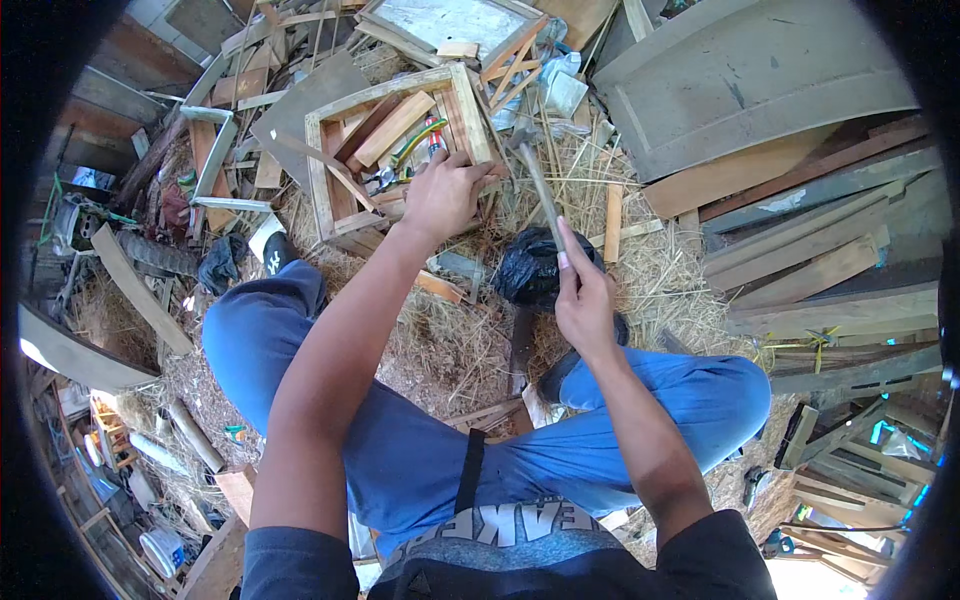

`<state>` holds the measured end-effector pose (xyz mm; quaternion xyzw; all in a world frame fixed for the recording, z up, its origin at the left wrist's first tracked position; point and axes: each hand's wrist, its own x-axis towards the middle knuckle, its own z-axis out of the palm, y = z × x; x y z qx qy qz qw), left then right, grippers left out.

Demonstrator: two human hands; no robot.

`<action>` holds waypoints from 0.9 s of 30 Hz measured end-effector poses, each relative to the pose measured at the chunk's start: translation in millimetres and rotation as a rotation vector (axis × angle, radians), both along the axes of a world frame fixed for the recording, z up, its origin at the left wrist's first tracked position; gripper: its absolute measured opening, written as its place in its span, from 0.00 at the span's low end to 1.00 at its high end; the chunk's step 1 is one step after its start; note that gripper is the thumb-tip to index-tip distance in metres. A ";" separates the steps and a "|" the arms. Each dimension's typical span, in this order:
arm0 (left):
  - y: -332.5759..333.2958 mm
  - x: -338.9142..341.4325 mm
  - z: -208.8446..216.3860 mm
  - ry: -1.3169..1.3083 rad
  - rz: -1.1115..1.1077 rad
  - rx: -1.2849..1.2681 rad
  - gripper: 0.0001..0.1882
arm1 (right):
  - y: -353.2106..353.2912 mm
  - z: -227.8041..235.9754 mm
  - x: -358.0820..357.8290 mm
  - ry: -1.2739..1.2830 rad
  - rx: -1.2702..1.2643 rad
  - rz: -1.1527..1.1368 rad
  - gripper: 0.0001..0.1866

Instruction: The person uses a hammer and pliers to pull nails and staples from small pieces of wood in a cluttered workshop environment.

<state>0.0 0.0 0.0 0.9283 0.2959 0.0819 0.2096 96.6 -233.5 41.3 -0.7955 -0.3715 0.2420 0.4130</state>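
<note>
My right hand (586, 305) is closed around the handle of a hammer (543, 192), its dark head raised beyond the hand, near the box's right side. My left hand (442, 196) rests over the near right part of a wooden box (318, 190), fingers apart and partly bent; what lies under them is hidden. Inside the box are wood offcuts (395, 130), a tool with a curved yellow-green handle (415, 142) and a red-and-blue item (434, 136). A thin wooden strip (335, 170) slants across the box's left side.
A black plastic bag (530, 270) lies on the straw-strewn ground between the box and my right leg. A loose wood strip (613, 222) lies right of it. Stacked boards (810, 240) and a large grey panel (740, 90) stand to the right. Scrap wood (240, 90) heaps up far left.
</note>
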 end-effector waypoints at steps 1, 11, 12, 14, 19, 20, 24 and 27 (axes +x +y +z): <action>0.0 -1.0 0.8 -0.010 -0.037 0.132 0.17 | 0.0 -5.7 2.0 -0.085 0.103 0.010 0.26; -6.0 -7.3 -13.8 -0.231 -0.006 0.245 0.18 | -17.1 -11.9 -1.7 -0.084 0.051 0.029 0.27; -6.2 -5.9 -11.5 -0.231 -0.009 0.244 0.18 | -18.2 -12.6 -1.2 -0.084 0.050 0.026 0.27; -5.7 -3.2 -6.4 -0.150 0.047 0.117 0.17 | -20.1 -13.6 -0.2 -0.105 0.116 0.027 0.27; -2.3 -2.2 2.2 -0.071 0.046 0.078 0.17 | -17.9 -7.3 -0.1 -0.077 0.061 0.019 0.27; -2.4 -1.2 4.1 -0.049 0.045 0.064 0.18 | -18.0 -6.7 1.1 -0.089 0.017 0.040 0.27; -2.8 -1.0 6.1 -0.047 0.052 0.067 0.16 | -15.8 -2.4 -2.8 -0.111 0.062 0.033 0.28; -4.3 2.4 10.4 -0.020 0.030 0.054 0.17 | -17.9 -9.3 1.4 -0.140 0.085 0.053 0.30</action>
